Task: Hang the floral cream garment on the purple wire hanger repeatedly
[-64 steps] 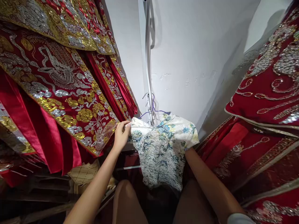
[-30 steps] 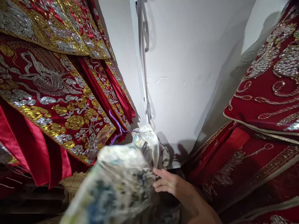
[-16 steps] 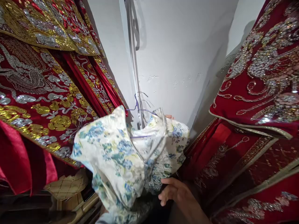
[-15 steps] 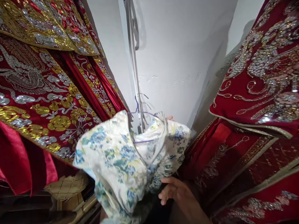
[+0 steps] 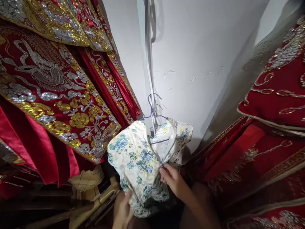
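A white short-sleeved V-neck floral top [image 5: 135, 162], patterned with blue, green and yellow flowers, is on a thin purple hanger [image 5: 159, 141]. The hanger's hook is at the narrow metal upright [image 5: 148, 57] by the wall. At the bottom of the V neckline, my right hand [image 5: 173, 179] pinches the cloth between thumb and fingers. My left hand [image 5: 123, 208] is at the lower left side of the top, its thumb over the fabric and its other fingers mostly hidden and slightly blurred. The lower end of the top bunches in shadow.
Red garments with gold and silver embroidery [image 5: 78, 121] hang close on the left. More beaded red garments [image 5: 281, 98] hang on the right. A pale wall [image 5: 190, 47] stands behind. Wooden furniture with a woven tan piece [image 5: 87, 179] is at lower left.
My right hand has gone from loose fingers beside the top to a pinch at its neckline. My left hand has come into view at its lower left side. The top appears smaller and straighter.
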Motion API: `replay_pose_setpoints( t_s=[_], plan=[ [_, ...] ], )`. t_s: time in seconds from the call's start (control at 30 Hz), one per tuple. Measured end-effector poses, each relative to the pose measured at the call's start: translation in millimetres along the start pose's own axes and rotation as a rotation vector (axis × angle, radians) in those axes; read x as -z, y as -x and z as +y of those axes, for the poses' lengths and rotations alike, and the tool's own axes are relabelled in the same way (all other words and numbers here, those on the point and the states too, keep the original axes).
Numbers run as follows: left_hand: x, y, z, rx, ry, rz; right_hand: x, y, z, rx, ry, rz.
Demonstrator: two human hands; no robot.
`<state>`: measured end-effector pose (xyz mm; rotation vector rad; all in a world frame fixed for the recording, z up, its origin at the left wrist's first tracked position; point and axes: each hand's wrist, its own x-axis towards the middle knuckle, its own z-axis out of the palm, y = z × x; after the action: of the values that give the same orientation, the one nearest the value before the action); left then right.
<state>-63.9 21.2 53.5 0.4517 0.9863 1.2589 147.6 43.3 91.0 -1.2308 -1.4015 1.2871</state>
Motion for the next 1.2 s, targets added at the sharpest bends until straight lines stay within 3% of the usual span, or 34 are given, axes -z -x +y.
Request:
replay_pose_setpoints(
  t_s=[0.1,0.23,0.3,0.4,0.43,0.5,0.57,0.63,0.77,0.97,1.2],
  plan=[
    [-11.4,0.4,1.8,0.074,-0.063,0.091,-14.5,-15.6,-10.5,0.042,0.046,0.012],
    [-25.6,-10.4,-2.7,-0.032,-0.086,0.171,-19.8,-22.7,-16.9,0.088,-0.071,0.073],
    [-23.5,-17.1,-11.0,-0.219,-0.190,0.292,-16.5,-18.7,-14.8,0.059,-0.138,0.148],
    [-18.8,-21.8,-28.1,-0.714,-0.460,0.457,-11.5,-9.7,-8.3,-0.037,-0.196,0.236],
    [-20.0,-21.6,-33.7,-0.875,-0.577,0.438,-10.8,-7.4,-6.5,-0.064,-0.220,0.242],
    [-28.8,-20.0,-42.7,-1.073,-0.808,0.258,-11.0,-4.3,-4.6,-0.087,-0.262,0.224],
    [-43.7,-19.4,-47.9,-1.070,-0.946,0.019,-12.1,-2.7,-5.4,-0.073,-0.272,0.198],
    [-59.2,-21.6,-49.6,-1.003,-0.961,-0.098,-12.7,-1.2,-7.6,-0.053,-0.253,0.172],
    [-77.4,-30.8,-48.0,-0.944,-0.938,-0.135,-10.6,3.5,-9.4,-0.037,-0.214,0.150],
    [-83.6,-29.1,-44.7,-0.882,-0.871,-0.290,-3.3,7.9,0.6,-0.051,-0.261,0.178],
    [-82.6,-24.2,-48.9,-0.878,-0.846,-0.229,-0.9,7.8,4.3,-0.083,-0.307,0.139]
  ],
)
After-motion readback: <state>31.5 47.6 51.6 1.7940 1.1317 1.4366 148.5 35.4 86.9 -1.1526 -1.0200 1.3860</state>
